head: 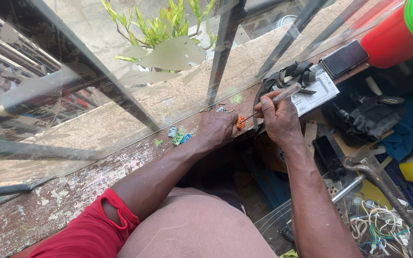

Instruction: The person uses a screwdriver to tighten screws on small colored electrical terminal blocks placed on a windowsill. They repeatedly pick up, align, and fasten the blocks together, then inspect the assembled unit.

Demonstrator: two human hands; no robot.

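Left hand (217,130) fingers closed, pinning the small orange connector (240,122) at their tips on the ledge (72,191); right hand (278,117) clenched round a screwdriver (283,94), tip at the connector, a terminal screw apparently being worked, calling for steady tip alignment.

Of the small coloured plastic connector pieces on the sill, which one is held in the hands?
The orange piece, pinched at the left hand fingertips with the right hand's tool on it. The grey, green and blue pieces lie loose, left of it.
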